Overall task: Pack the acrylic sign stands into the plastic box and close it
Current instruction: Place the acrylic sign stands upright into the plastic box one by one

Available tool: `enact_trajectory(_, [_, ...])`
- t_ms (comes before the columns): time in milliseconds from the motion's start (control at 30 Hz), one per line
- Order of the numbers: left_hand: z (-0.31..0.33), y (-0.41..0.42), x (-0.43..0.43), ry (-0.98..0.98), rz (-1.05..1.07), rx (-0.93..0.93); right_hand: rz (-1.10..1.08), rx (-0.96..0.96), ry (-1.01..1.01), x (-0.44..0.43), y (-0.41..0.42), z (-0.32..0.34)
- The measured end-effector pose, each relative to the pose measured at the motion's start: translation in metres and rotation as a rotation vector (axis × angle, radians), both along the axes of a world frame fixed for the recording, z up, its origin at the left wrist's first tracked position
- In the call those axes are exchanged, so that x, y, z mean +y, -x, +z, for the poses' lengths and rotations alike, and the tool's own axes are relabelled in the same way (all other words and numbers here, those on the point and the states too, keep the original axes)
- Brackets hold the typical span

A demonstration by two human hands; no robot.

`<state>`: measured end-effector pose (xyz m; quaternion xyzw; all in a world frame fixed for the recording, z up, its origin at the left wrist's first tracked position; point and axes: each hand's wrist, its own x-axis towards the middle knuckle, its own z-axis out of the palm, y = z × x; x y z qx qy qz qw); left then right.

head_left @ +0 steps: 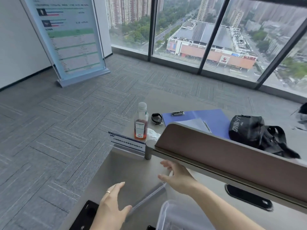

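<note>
A clear acrylic sign stand (147, 196) lies slanted low over the grey desk (126, 170), between my two hands. My right hand (177, 179) has its fingers on the stand's far end. My left hand (113, 202) has spread fingers and its thumb rests against the near end. A second acrylic sign stand (127, 144), with a white and blue printed card, stands upright at the desk's far edge. The clear plastic box (176, 216) sits open at the bottom of the view, just right of my left hand.
A brown desk partition (232, 156) runs diagonally on the right. Behind it are an orange-liquid bottle (141, 123), a blue clipboard (207, 120), a black watch (156, 117) and a black bag (255, 135). A black object (86, 214) lies at the lower left. A floor sign (71, 39) stands on the carpet.
</note>
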<state>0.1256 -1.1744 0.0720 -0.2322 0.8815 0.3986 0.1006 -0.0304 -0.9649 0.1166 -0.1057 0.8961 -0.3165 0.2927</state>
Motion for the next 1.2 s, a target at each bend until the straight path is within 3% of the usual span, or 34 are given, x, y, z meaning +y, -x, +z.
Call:
enact_trajectory(233, [-0.028, 0.008, -0.003, 0.0, -0.111, -0.073, 0.065, -0.208, 0.037, 0.012, 0.023, -0.055])
enact_trajectory(600, [-0.068, 0.002, -0.007, 0.128, -0.079, 0.008, 0.191, -0.061, -0.013, 0.007, 0.013, -0.085])
enact_trajectory(800, [0.001, 0.008, -0.006, 0.238, -0.067, 0.009, 0.113, 0.006, 0.119, 0.007, 0.005, -0.051])
enact_trajectory(1200, [0.211, 0.026, -0.006, 0.349, -0.331, 0.392, -0.032, 0.395, 0.296, 0.051, -0.049, 0.149])
